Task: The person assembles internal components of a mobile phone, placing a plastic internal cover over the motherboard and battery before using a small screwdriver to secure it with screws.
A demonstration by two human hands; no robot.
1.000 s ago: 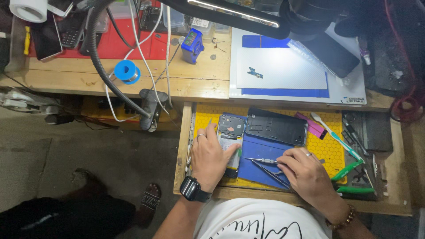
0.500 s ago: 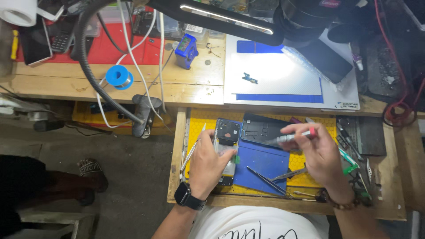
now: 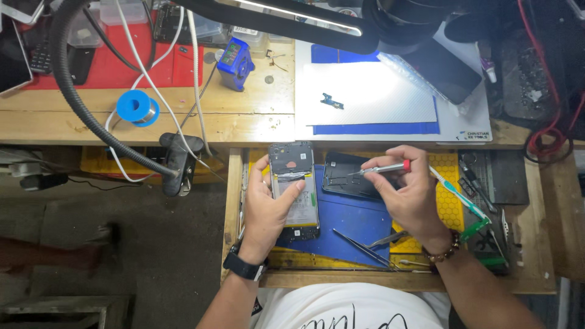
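My left hand (image 3: 266,207) grips an opened phone (image 3: 295,189) with its back off, lifted a little over the blue mat (image 3: 347,219) in the open drawer. My right hand (image 3: 411,192) holds a thin screwdriver (image 3: 381,169) with a red end, its tip pointing left toward the phone. A dark back cover (image 3: 342,173) lies on the mat between the hands. Metal tweezers (image 3: 362,240) rest on the mat below my right hand.
A wooden workbench (image 3: 146,116) runs above the drawer, with a blue solder spool (image 3: 137,108), a small blue device (image 3: 234,60), a white and blue mat (image 3: 372,97) and cables. A black lamp arm (image 3: 79,103) clamps to the bench edge. Green-handled tools (image 3: 469,207) lie right in the drawer.
My left hand has lifted the opened phone up and turned it. My right hand has brought the screwdriver left, closer to the phone. The view has shifted.
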